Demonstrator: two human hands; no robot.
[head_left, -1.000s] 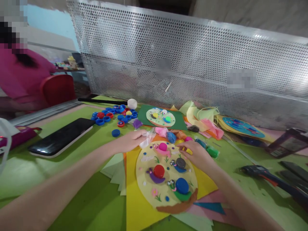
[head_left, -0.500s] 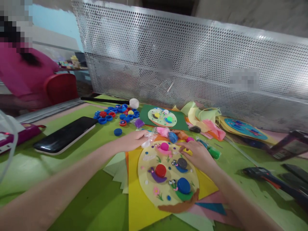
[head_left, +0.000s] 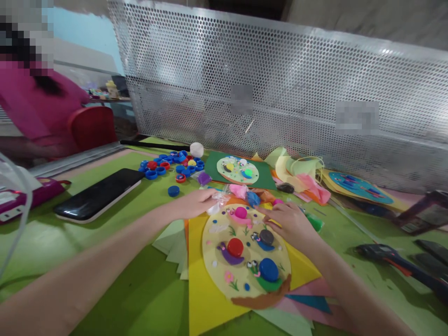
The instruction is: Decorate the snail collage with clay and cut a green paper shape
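My left hand (head_left: 196,204) is closed at the far left edge of the craft picture, its fingertips on a crinkled clear plastic bag (head_left: 220,199). The picture is a cream oval (head_left: 219,254) on yellow paper (head_left: 199,298), with snails made of modelling clay and bottle caps: a red cap (head_left: 235,247), a blue cap (head_left: 268,269), a grey cap (head_left: 266,237) and a pink one (head_left: 241,213). At the oval's upper right edge, my right hand (head_left: 287,221) rests with fingers stretched out, holding nothing. Bagged pink clay (head_left: 238,190) and blue clay (head_left: 253,199) lie just beyond.
Loose bottle caps (head_left: 161,165) lie back left, near a black phone (head_left: 101,193). A second snail picture (head_left: 238,170) stands behind. Right are a glue gun (head_left: 388,256) and a dark box (head_left: 425,212). A perforated metal screen (head_left: 280,70) closes the back; a person in pink (head_left: 45,102) sits left.
My right hand's fingers have shifted slightly at the oval's upper edge, the index finger now reaching further left. My left hand stays at the plastic bag. The whole view has moved a little.
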